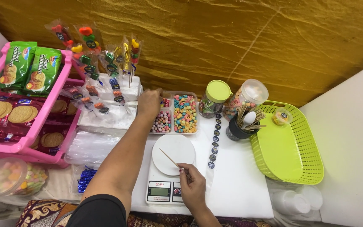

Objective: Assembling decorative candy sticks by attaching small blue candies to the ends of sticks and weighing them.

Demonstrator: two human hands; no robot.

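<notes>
Pinching a thin wooden skewer (169, 158), right-hand fingers (186, 170) hover over the round white scale (173, 154).

2 jars (215, 98), 1 scale (169, 172), 1 basket (293, 147).

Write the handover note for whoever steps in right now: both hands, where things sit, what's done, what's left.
Left hand: reaching into the divided candy tray, over its left compartments.
Right hand: pinching a bare wooden skewer over the white kitchen scale.
Done: wrapped candy skewers stand in the white block behind.
Left: this skewer holds no candy yet.
</notes>
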